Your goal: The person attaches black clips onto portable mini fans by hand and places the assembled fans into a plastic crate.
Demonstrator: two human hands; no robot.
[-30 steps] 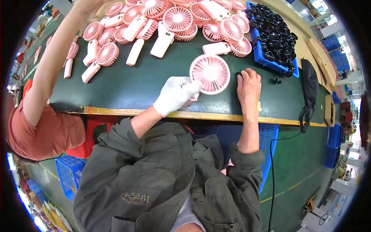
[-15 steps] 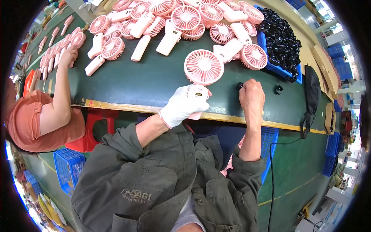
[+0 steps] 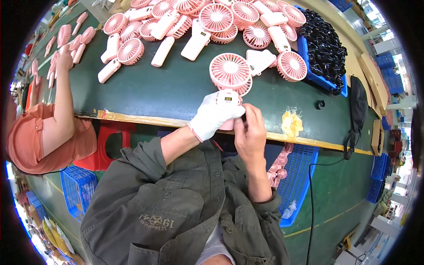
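Observation:
My left hand (image 3: 213,114), in a white glove, is wrapped round the handle of a pink handheld fan (image 3: 229,70). The fan's round grille points away from me, and a small dark display shows on the handle. My bare right hand (image 3: 251,134) is closed beside the handle, thumb and fingers pinching a small black clip (image 3: 243,116), mostly hidden by the fingers. Another black clip (image 3: 320,104) lies alone on the green table to the right. Part of a second pink grille shows just behind the held fan.
Pink fans (image 3: 216,17) are heaped at the back of the table (image 3: 176,95). A blue bin (image 3: 324,81) of black clips stands back right, beside a black pouch (image 3: 357,106). Yellow residue (image 3: 292,123) marks the front edge. At left, a co-worker's hand (image 3: 66,58) is among fans.
My right hand has moved left from the table to the fan's handle, bringing the black clip. The held fan has shifted slightly. The co-worker's arm has moved farther forward.

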